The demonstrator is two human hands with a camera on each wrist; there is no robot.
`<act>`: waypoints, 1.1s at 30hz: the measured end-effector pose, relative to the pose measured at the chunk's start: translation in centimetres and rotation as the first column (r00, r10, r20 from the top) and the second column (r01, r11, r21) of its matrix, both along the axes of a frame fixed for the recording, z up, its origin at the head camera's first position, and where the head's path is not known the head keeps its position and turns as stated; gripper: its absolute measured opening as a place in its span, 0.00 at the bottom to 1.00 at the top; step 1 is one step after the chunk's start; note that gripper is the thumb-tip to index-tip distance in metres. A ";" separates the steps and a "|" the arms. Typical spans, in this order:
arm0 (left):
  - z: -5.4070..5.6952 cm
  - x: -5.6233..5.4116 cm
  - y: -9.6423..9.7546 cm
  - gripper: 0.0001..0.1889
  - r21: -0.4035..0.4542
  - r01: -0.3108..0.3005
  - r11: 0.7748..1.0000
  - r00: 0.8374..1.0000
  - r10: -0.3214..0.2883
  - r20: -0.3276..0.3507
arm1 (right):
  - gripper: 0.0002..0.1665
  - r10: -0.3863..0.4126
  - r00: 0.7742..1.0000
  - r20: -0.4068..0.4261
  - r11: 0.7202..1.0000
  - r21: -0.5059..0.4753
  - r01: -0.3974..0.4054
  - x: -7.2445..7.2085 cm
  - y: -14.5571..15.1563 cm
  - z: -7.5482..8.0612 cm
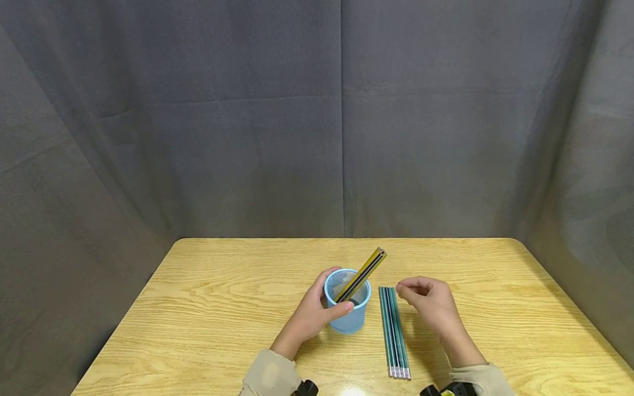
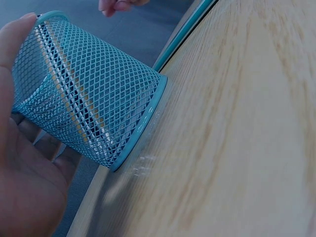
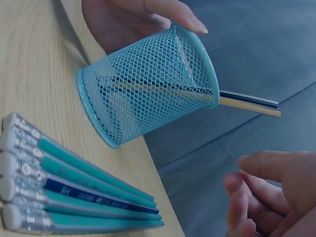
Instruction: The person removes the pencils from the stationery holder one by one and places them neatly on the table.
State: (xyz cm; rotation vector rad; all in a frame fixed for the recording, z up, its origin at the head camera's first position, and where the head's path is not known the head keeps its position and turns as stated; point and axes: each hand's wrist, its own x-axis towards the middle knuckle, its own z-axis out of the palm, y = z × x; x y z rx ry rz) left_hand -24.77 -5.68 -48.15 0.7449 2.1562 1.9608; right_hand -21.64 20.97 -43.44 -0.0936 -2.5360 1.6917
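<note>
A light blue mesh pencil cup (image 1: 348, 323) stands at the middle of the table, gripped by my left hand (image 1: 311, 316) with the thumb over the near side of the rim. Several yellow-and-black pencils (image 1: 367, 273) lean in it, their upper ends sticking out to the right. To the cup's right lies a row of several green pencils (image 1: 394, 335), side by side, silver ferrules and white erasers toward me. My right hand (image 1: 437, 308) hovers by the row's far end, thumb and index tips close together and nothing between them; its other fingers curl loosely.
The wood-grain table (image 1: 198, 319) has rounded far corners. Grey cloth curtains (image 1: 247, 137) hang behind it and along both sides.
</note>
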 end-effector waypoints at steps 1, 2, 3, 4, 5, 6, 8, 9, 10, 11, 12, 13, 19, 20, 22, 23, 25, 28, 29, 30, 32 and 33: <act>0.0 0.0 0.0 0.38 0.002 0.002 1.000 1.000 -0.002 -0.002 | 0.14 0.000 1.000 -0.003 1.000 -0.011 0.000 0.0 0.0 0.0; 0.0 0.0 0.0 0.38 0.004 0.003 1.000 1.000 -0.003 -0.002 | 0.15 -0.003 1.000 -0.007 1.000 -0.022 0.003 0.1 -0.1 0.1; 0.0 0.0 0.0 0.38 0.004 0.004 1.000 1.000 -0.004 -0.001 | 0.16 -0.006 1.000 -0.011 1.000 -0.031 0.006 0.1 -0.2 0.2; 0.0 0.0 0.0 0.38 0.004 0.005 1.000 1.000 -0.005 0.000 | 0.16 -0.009 1.000 -0.015 0.999 -0.040 0.009 0.1 -0.3 0.2; 0.0 0.0 0.0 0.38 0.003 0.005 1.000 1.000 -0.005 0.002 | 0.17 -0.013 1.000 -0.022 0.999 -0.050 0.012 0.2 -0.3 0.2; 0.0 0.0 0.0 0.38 0.002 0.005 1.000 1.000 -0.005 0.002 | 0.17 -0.017 0.999 -0.029 0.998 -0.057 0.015 0.2 -0.4 0.3; -0.1 0.0 0.0 0.38 -0.004 0.001 1.000 1.000 -0.001 0.004 | 0.17 -0.022 0.999 -0.050 0.997 -0.072 0.018 0.3 -0.6 0.3; -0.1 0.0 0.0 0.38 -0.008 -0.001 1.000 1.000 0.001 0.004 | 0.17 -0.023 0.998 -0.059 0.997 -0.079 0.018 0.3 -0.7 0.4; -0.1 0.0 0.0 0.39 -0.011 -0.003 1.000 1.000 0.003 0.004 | 0.17 -0.023 0.998 -0.066 0.996 -0.084 0.018 0.3 -0.8 0.4; -0.1 0.0 0.0 0.39 -0.012 -0.005 1.000 1.000 0.005 0.005 | 0.17 -0.024 0.997 -0.074 0.996 -0.089 0.017 0.4 -0.9 0.4; -0.1 0.0 0.0 0.39 -0.012 -0.006 1.000 1.000 0.006 0.004 | 0.18 -0.023 0.997 -0.080 0.996 -0.090 0.016 0.4 -1.0 0.4; -0.1 0.0 -0.1 0.39 -0.013 -0.006 1.000 1.000 0.006 0.004 | 0.17 -0.024 0.996 -0.084 0.996 -0.092 0.017 0.4 -1.0 0.5; -0.1 0.0 0.0 0.38 -0.004 0.000 1.000 1.000 0.000 0.005 | 0.18 -0.040 0.994 -0.098 0.995 -0.098 0.030 0.4 -1.3 0.5; 0.0 0.0 0.0 0.38 -0.005 -0.001 1.000 1.000 0.001 0.004 | 0.18 -0.040 0.994 -0.101 0.994 -0.101 0.029 0.4 -1.4 0.4; -0.1 0.0 0.0 0.38 -0.007 -0.002 1.000 1.000 0.002 0.005 | 0.18 -0.039 0.994 -0.104 0.994 -0.109 0.027 0.3 -1.6 0.4; -0.1 0.0 0.0 0.38 -0.010 -0.004 1.000 1.000 0.004 0.005 | 0.17 -0.038 0.993 -0.108 0.993 -0.115 0.025 0.3 -1.7 0.3; -0.1 -0.1 0.0 0.38 -0.013 -0.006 1.000 1.000 0.006 0.005 | 0.17 -0.039 0.992 -0.116 0.992 -0.123 0.024 0.3 -1.9 0.3; -0.2 -0.1 0.0 0.38 -0.015 -0.007 1.000 1.000 0.007 0.004 | 0.17 -0.038 0.991 -0.132 0.991 -0.132 0.021 0.4 -2.2 0.3; -0.1 0.0 0.0 0.38 -0.015 -0.007 1.000 1.000 0.007 0.002 | 0.17 -0.037 0.990 -0.133 0.991 -0.135 0.019 0.4 -2.3 0.3; -0.1 0.0 0.0 0.38 -0.014 -0.007 1.000 1.000 0.007 0.000 | 0.18 -0.035 0.990 -0.133 0.991 -0.134 0.017 0.4 -2.4 0.3; -0.1 0.0 0.0 0.39 -0.014 -0.008 1.000 1.000 0.008 -0.001 | 0.19 -0.025 0.991 -0.131 0.992 -0.124 0.009 0.5 -2.6 0.3; 0.0 0.0 0.0 0.39 -0.013 -0.009 1.000 1.000 0.009 -0.003 | 0.19 -0.017 0.991 -0.130 0.994 -0.113 0.003 0.5 -2.7 0.3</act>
